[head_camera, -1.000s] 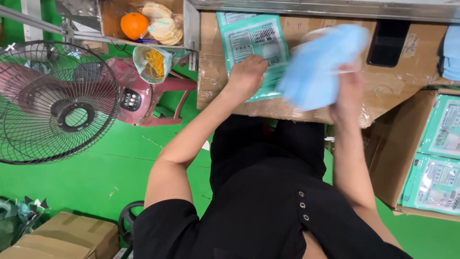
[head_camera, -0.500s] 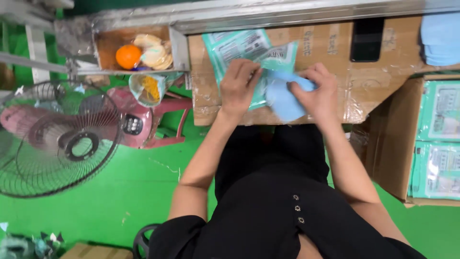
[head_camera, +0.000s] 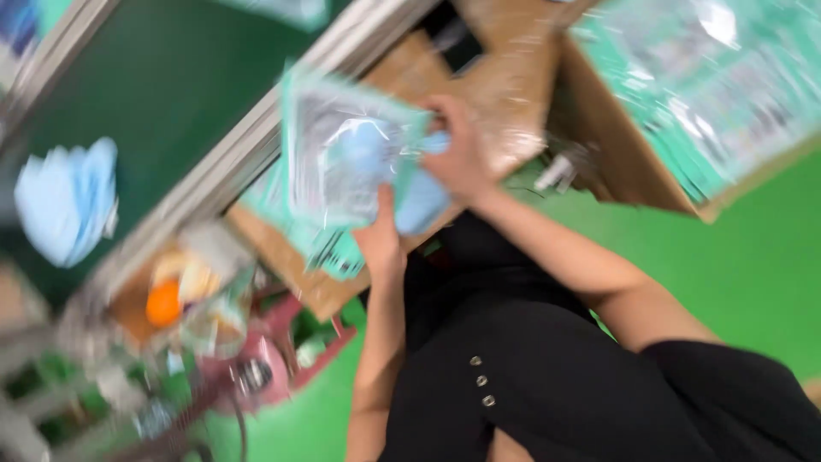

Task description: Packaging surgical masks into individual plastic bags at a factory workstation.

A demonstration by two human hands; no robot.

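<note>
My left fingers point(head_camera: 386, 205) gripped the lower edge of a clear, teal-bordered pouch point(head_camera: 346, 158), while my right hand point(head_camera: 457, 154) closed on the pale blue folded cloth point(head_camera: 419, 201) at its mouth, above the cardboard worktop point(head_camera: 505, 77). To the right stood a carton point(head_camera: 616, 162) of matching teal packets point(head_camera: 718, 77). Another blue cloth pile point(head_camera: 64, 201) lay far left, an orange point(head_camera: 162, 304) below it.

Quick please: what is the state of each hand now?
Left hand: grips the clear plastic pouch from below.
Right hand: closed on the light blue item at the pouch's opening.
</note>
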